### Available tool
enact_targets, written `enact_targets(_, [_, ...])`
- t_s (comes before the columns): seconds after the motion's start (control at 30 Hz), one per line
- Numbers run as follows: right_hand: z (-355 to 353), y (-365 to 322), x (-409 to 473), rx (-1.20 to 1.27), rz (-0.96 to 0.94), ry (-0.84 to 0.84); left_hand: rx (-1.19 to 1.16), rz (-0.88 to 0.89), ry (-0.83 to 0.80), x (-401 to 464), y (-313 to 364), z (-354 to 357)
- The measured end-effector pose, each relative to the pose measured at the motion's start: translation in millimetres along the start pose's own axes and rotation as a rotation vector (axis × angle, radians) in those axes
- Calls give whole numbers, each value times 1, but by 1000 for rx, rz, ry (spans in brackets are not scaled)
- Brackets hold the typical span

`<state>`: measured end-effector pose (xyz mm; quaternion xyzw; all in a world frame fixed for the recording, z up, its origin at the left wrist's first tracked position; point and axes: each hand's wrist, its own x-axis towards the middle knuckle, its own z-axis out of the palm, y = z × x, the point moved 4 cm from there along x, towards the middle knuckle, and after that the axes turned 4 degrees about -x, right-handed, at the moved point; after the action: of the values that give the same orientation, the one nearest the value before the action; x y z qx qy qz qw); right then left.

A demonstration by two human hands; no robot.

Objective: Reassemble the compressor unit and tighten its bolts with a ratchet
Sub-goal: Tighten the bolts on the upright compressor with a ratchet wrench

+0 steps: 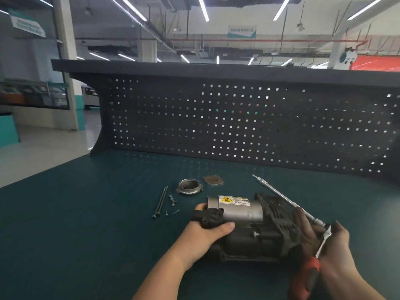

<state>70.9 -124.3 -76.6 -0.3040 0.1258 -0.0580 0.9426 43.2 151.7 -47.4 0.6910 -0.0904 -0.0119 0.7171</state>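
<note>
Lying on its side at the near middle of the green table point(86, 213): the compressor unit point(249, 226), silver cylinder toward the far side, black finned body toward the right. Probably kept low and flat like this so that it is not rolling while bolts are being turned.

Gripping the black end bracket at the left of the unit: the left hand point(207, 230), fingers curled around the part, thumb lying across its near face. Holding firmly, most likely steadying the body against the turning force.

Holding the ratchet point(322, 239) at the right end of the unit: the right hand point(333, 243), closed around the tool near its head, the orange handle pointing toward the near edge. Extending from the head toward the far left, over the black body: a long extension bar with a small tip. Not resting in any bolt now, as far as can be judged; somewhat blurred there.

Waiting on the table, far left of the unit and well apart from it: two long bolts point(160, 202) lying side by side, some small screws point(173, 204) just beside them, a round metal cover point(189, 186) and a flat square plate point(213, 180). Apparently laid out within reach for refitting, so reassembly seeming not yet finished.
</note>
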Motion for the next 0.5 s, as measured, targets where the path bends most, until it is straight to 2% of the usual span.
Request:
enact_targets(0.07, [5, 4, -3, 102, 37, 21, 7, -6, -3, -4, 5, -2])
enact_targets(0.27, [22, 13, -30, 5, 24, 46, 21, 11, 7, -16, 26, -11])
enact_targets(0.5, [36, 35, -57, 115, -3, 120, 127, 83, -28, -26, 60, -20])
